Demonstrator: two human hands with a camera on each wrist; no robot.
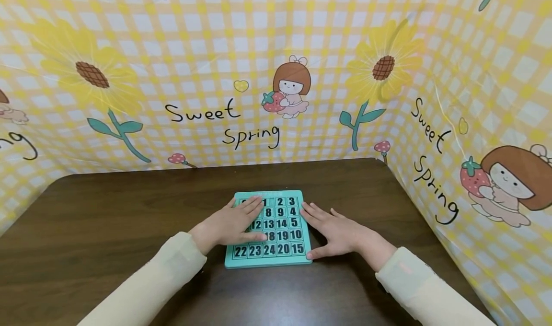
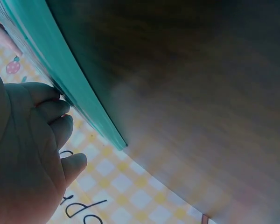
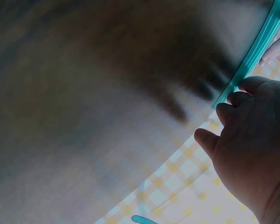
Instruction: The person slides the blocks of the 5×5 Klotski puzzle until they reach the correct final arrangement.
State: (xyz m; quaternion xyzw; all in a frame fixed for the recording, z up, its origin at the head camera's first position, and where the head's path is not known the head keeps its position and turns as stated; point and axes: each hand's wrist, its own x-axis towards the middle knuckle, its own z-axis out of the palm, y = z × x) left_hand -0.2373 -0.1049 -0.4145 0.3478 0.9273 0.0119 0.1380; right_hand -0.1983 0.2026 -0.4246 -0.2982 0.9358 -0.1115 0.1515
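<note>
A turquoise sliding number puzzle [image 1: 281, 224] with black numerals lies flat on the dark wooden table. My left hand [image 1: 230, 226] reaches over its left side, fingers and thumb extended, covering several tiles in the left columns. Along the right edge, my right hand [image 1: 340, 232] has its fingertips and thumb against the frame, fingers straight. The left wrist view shows the palm of the left hand [image 2: 28, 135] beside the puzzle's side wall [image 2: 74, 79]. In the right wrist view, fingertips of the right hand [image 3: 256, 140] meet the puzzle's edge [image 3: 252, 60].
The brown wooden table [image 1: 108, 220] extends around the puzzle. A yellow checked cloth [image 1: 207, 67] printed with sunflowers and "Sweet Spring" stands as a backdrop behind the table and along its right side.
</note>
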